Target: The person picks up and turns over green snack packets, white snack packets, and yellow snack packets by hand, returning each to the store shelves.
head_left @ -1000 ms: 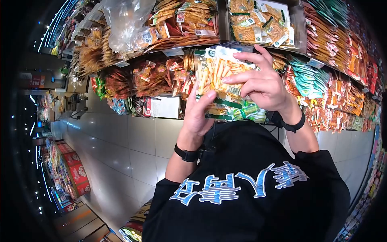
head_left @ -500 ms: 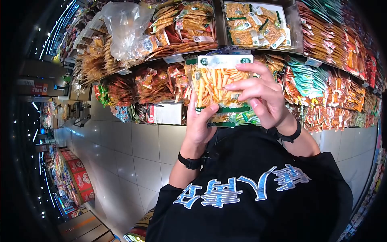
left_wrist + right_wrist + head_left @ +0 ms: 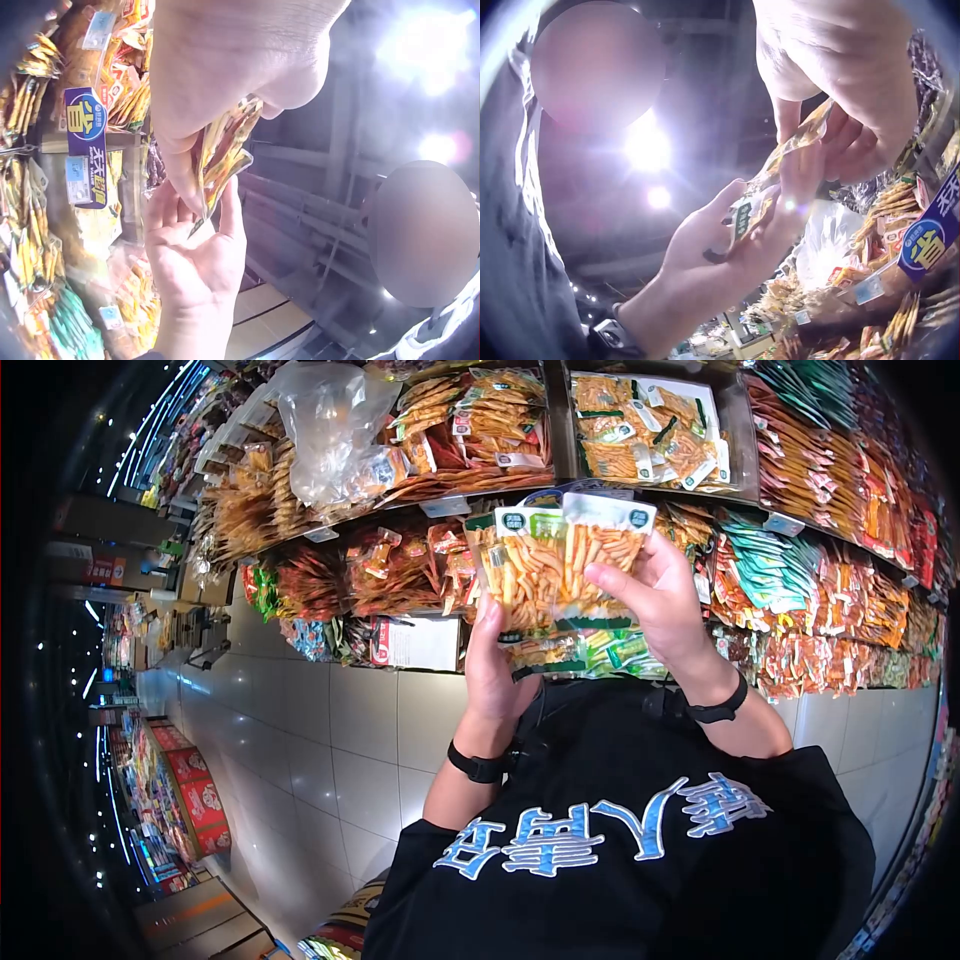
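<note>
Clear packs of orange-yellow stick snacks with white and dark-green headers are held up before the shelf. My left hand [image 3: 500, 665] grips the left-hand snack pack [image 3: 525, 585] at its left edge, thumb upright along the side. My right hand [image 3: 670, 600] pinches another snack pack [image 3: 600, 565], its thumb across the front and fingers behind. This right-hand pack overlaps the left-hand one. Edge-on in the left wrist view, the packs [image 3: 221, 154] lie between both hands. In the right wrist view, a dark-green label [image 3: 742, 219] shows by the left palm.
Shelves of bagged snacks rise behind the hands, with a bin of similar packs [image 3: 650, 430] above. A clear plastic bag [image 3: 330, 435] hangs at upper left. Teal packs [image 3: 765, 565] sit at right. Red boxes [image 3: 195, 790] stand across the tiled floor [image 3: 290, 730].
The right fingers, earlier spread over the front pack, now pinch a pack with the thumb in front. That pack has slid right, uncovering another. The left thumb has moved off the front to the edge.
</note>
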Tool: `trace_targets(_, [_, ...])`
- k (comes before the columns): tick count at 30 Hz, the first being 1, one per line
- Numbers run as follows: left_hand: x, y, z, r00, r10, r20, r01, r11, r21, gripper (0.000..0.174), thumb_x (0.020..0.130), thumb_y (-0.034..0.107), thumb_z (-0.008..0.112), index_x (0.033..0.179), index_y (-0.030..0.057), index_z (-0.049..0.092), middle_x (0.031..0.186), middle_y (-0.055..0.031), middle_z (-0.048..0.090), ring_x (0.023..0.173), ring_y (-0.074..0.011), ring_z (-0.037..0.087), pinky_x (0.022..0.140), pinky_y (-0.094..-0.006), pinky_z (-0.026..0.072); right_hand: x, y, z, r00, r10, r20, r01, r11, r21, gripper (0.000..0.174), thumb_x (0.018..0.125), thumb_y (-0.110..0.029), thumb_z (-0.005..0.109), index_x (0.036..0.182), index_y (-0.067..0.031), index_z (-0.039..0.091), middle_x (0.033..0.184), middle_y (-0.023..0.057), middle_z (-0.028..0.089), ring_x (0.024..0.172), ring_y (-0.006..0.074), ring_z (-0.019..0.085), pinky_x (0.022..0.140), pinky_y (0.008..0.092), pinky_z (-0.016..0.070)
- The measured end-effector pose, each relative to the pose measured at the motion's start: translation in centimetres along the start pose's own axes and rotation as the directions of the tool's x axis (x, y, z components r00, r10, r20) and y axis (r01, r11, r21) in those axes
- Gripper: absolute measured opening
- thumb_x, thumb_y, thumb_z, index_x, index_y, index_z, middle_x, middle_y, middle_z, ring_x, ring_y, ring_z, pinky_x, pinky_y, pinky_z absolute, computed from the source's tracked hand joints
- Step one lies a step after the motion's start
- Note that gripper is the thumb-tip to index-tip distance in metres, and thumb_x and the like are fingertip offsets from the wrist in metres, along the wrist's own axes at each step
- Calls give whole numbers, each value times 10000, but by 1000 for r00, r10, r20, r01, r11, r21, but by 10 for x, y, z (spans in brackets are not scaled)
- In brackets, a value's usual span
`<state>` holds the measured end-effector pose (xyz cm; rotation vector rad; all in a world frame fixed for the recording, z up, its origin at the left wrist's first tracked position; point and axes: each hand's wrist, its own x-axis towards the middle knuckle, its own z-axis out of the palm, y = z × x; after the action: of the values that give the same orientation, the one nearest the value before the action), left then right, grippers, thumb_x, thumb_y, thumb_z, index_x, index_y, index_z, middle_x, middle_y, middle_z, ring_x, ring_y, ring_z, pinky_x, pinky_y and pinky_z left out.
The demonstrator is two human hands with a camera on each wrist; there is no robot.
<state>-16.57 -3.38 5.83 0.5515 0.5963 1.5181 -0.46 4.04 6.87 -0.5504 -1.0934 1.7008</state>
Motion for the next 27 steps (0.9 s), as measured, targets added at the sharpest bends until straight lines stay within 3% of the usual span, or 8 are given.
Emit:
trace_targets(3, [0, 3, 3, 997, 64, 30, -67, 991, 112, 608, 975, 267, 481, 1480, 29, 239, 1383, -179, 486, 1228, -313, 546, 1000, -435, 490, -2, -2, 1, 992, -76, -100, 77, 997, 12, 325, 917, 48, 588, 1221, 24, 472, 1094, 103, 647, 999, 134, 639, 894, 292, 520])
trace_targets(7, [1, -4, -4, 995, 95, -16, -87, 956, 281, 614, 922, 37, 552, 1467, 17, 271, 1385, -169, 476, 1241, -287, 530, 1029, -408, 452, 2, 13, 3, 939, -314, -141, 268, 923, -276, 308, 946, 9, 565, 1238, 23, 467, 1127, 93, 632, 1010, 135, 626, 841, 278, 527])
trace_targets(10, [7, -20, -7, 948, 284, 142, -298, 644, 704, 598, 909, 45, 592, 1445, 12, 328, 1420, -163, 425, 1306, -273, 455, 1084, -384, 375, -3, 16, 14, 985, -132, -113, 103, 968, -230, 328, 963, -49, 568, 1264, 19, 456, 1134, 88, 630, 1022, 136, 618, 857, 275, 515])
trace_targets(12, [10, -25, -13, 933, 306, 191, -333, 528, 781, 576, 903, 59, 616, 1422, 7, 373, 1418, -164, 393, 1342, -266, 393, 1115, -380, 319, -4, 26, 16, 972, -233, -14, 213, 910, -356, 400, 950, -136, 619, 1278, 22, 454, 1123, 97, 634, 1022, 126, 610, 868, 286, 504])
trace_targets(14, [9, -26, -10, 947, 297, 121, -290, 632, 718, 542, 919, 63, 597, 1414, 3, 386, 1418, -163, 392, 1340, -271, 395, 1116, -378, 316, -5, 28, 22, 960, -280, -19, 250, 882, -399, 392, 943, -121, 617, 1272, 23, 460, 1147, 99, 626, 1039, 125, 600, 891, 289, 493])
trace_targets(22, [5, -13, -4, 941, 324, 95, -302, 681, 667, 503, 1001, 125, 470, 1462, 3, 311, 1460, -154, 399, 1356, -251, 397, 1130, -377, 305, -3, 20, 3, 995, 4, -95, -12, 996, -83, 344, 924, 22, 508, 1267, 29, 480, 1187, 75, 601, 1057, 115, 584, 919, 290, 479])
trace_targets(25, [2, -10, -14, 954, 268, -134, -161, 837, 523, 567, 1009, 275, 453, 1503, 80, 255, 1436, -150, 411, 1299, -277, 470, 1008, -431, 477, 1, 21, -2, 993, 40, -108, -33, 997, 63, 347, 910, 41, 521, 1256, 46, 501, 1174, 97, 626, 1038, 140, 616, 908, 302, 503])
trace_targets(27, [2, -7, -12, 945, 261, -198, -143, 873, 467, 554, 1012, 288, 452, 1494, 84, 272, 1406, -144, 444, 1263, -271, 505, 983, -424, 496, 3, 21, -3, 989, 103, -110, -95, 993, 74, 342, 903, 31, 519, 1245, 43, 511, 1151, 122, 646, 1026, 176, 643, 903, 316, 519])
